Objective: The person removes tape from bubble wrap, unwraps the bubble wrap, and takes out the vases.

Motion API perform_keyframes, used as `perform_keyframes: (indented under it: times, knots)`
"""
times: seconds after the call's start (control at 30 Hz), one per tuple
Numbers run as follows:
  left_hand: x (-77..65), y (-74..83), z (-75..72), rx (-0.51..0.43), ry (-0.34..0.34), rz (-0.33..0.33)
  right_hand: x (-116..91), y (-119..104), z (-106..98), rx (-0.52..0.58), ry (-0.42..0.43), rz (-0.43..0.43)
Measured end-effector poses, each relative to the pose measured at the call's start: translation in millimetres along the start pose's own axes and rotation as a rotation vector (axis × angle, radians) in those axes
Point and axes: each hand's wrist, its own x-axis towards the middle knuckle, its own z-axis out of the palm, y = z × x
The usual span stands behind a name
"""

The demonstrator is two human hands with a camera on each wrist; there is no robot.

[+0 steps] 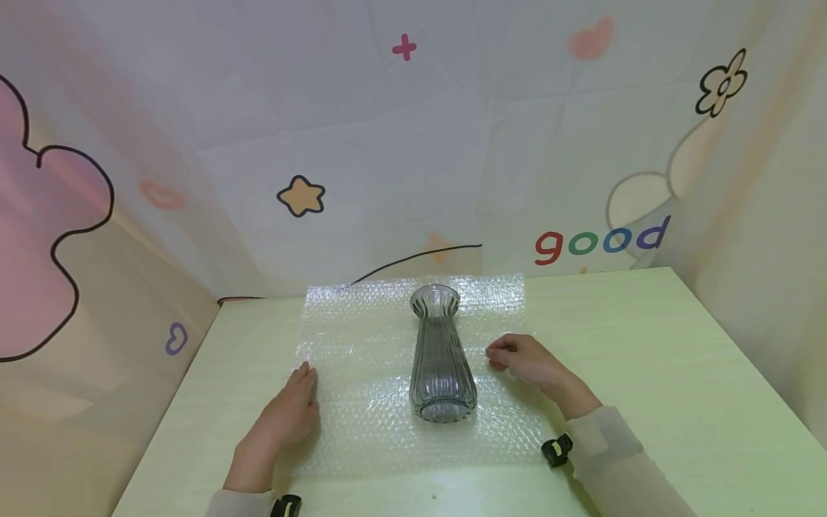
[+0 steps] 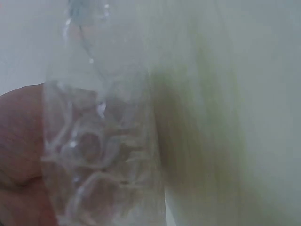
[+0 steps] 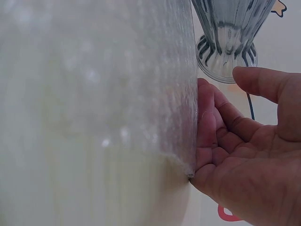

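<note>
A grey ribbed glass vase (image 1: 442, 359) with a flared rim lies on its side on a sheet of bubble wrap (image 1: 388, 438). Its rim points toward the back wall and its base toward the person. At the sheet's left edge rests the left hand (image 1: 292, 411), fingers fairly straight; in the left wrist view part of this hand (image 2: 21, 150) shows beside the clear bubbles. Right of the vase, the right hand (image 1: 526, 362) touches the bubble wrap with loosely bent fingers. The right wrist view shows its thumb (image 3: 258, 84) apart from the fingers.
The pale green table (image 1: 652, 373) extends beyond both sides of the sheet. Behind it hangs a white cloth (image 1: 413, 158) printed with stars, hearts and the word "good". A black strapped device (image 1: 557, 451) sits at the right wrist, another (image 1: 286, 505) at the left.
</note>
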Motion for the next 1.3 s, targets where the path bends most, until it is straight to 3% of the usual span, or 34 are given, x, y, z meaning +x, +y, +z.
perform_keyframes:
  times: [1.3]
  knots:
    - [0.7, -4.7, 1.2, -0.005, -0.032, 0.015, 0.6, 0.5, -1.6, -0.004, -0.001, -0.011]
